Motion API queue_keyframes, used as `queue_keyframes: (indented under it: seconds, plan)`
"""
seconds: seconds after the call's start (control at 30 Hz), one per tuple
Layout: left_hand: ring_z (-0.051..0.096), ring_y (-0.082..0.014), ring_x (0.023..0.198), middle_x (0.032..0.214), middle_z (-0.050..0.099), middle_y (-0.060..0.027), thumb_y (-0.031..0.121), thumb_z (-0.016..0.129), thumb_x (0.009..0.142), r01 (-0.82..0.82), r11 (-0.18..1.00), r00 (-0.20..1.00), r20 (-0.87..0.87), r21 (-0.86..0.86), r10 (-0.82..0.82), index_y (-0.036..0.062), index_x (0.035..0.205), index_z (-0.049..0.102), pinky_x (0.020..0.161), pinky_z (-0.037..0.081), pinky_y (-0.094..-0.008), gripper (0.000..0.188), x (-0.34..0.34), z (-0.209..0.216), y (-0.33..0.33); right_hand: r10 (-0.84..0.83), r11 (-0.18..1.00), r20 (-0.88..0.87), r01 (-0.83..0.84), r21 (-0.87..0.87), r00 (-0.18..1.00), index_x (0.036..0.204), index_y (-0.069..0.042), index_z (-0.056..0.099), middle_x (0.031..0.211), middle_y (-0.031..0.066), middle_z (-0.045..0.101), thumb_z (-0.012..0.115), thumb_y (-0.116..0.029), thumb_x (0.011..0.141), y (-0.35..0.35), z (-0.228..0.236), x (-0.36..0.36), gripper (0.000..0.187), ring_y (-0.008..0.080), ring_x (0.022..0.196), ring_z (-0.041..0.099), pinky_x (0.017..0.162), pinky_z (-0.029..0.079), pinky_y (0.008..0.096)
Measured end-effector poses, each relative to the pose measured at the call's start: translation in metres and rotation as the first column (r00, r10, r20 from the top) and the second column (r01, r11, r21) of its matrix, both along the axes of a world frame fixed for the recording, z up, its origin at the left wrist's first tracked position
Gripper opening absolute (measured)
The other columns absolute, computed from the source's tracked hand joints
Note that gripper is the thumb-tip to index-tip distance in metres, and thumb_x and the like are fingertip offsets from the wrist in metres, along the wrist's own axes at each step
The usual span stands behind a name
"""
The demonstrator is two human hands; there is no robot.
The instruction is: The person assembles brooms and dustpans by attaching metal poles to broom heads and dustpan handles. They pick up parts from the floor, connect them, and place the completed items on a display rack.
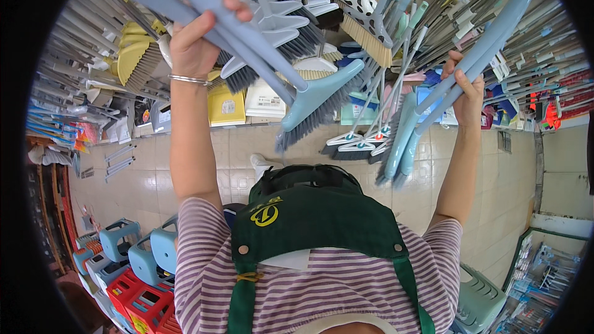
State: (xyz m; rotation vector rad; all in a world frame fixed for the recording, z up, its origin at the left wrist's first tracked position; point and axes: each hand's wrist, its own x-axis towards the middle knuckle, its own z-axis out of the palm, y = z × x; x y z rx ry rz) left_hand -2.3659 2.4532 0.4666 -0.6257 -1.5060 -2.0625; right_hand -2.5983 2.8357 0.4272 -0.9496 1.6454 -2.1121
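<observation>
My left hand (pixel 197 40), with a silver bangle at the wrist, is raised and wrapped around light-blue broom handles. They slope down to a pale blue broom head (pixel 318 96) with grey bristles, tilted in front of the display; whether a second head lies behind it is hard to see. On the other side, my right hand (pixel 467 89) grips two similar blue handles. Their two broom heads (pixel 405 139) hang side by side, bristles down, above the tiled floor. The upper ends of the handles run toward the picture's rim on both sides.
Densely packed brooms (pixel 272 15) and dustpans, including a yellow dustpan (pixel 226 105), line the far side. White-framed brooms (pixel 356 142) stand on the tiled floor (pixel 241 148). Blue stools (pixel 148 253) and red stools (pixel 139 297) are at the near left, a green plastic item (pixel 479 297) at the near right.
</observation>
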Motion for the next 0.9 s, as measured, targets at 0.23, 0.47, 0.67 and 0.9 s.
queue_keyframes:
  seconds: [0.23,0.47,0.67,0.9]
  plan:
    - [0.057,-0.0271,0.090,0.095,0.055,-0.0078,0.020,0.067,0.080,0.066,0.995,0.998,-0.008,0.072,-0.066,0.0030,0.125,0.043,0.084,0.047,-0.0400,0.054,-0.001,-0.003,-0.002,0.008,1.000,0.025,-0.008,0.009,1.000,0.110,0.002,0.056,0.087,0.0048,0.053,0.067,-0.020,0.081,-0.001,-0.005,0.010,0.038,0.0151,0.083,0.049,0.075,0.040,0.0277]
    - [0.063,-0.0255,0.085,0.096,0.062,-0.0130,0.012,0.069,0.077,-0.238,0.969,0.955,0.199,0.062,0.222,-0.0042,0.112,0.052,0.080,0.053,-0.0379,0.043,-0.025,0.010,0.045,-0.015,1.000,0.062,0.014,0.023,0.998,0.106,0.000,0.059,0.086,0.0033,0.057,0.068,-0.017,0.080,-0.007,-0.016,0.010,0.033,0.0115,0.081,0.053,0.072,0.044,0.0263]
    - [0.063,-0.0119,0.074,0.084,0.067,-0.0057,0.009,0.076,0.071,-0.510,0.834,0.738,0.389,-0.211,0.551,0.0002,0.093,0.067,0.069,0.052,-0.0279,0.025,-0.080,0.016,0.104,-0.104,0.987,-0.024,0.107,0.122,0.994,0.104,-0.002,0.062,0.086,0.0011,0.060,0.068,-0.015,0.079,-0.008,-0.043,0.006,0.028,0.0096,0.077,0.055,0.072,0.044,0.0253]
    - [0.059,-0.0078,0.072,0.079,0.066,-0.0029,0.010,0.076,0.070,-0.451,0.820,0.749,0.351,-0.352,0.562,0.0003,0.090,0.067,0.067,0.048,-0.0241,0.023,-0.118,-0.010,0.140,-0.159,0.984,0.126,0.147,0.100,0.979,0.098,-0.004,0.062,0.082,-0.0019,0.058,0.070,-0.013,0.077,-0.016,-0.077,0.021,0.025,0.0080,0.074,0.052,0.068,0.042,0.0235]
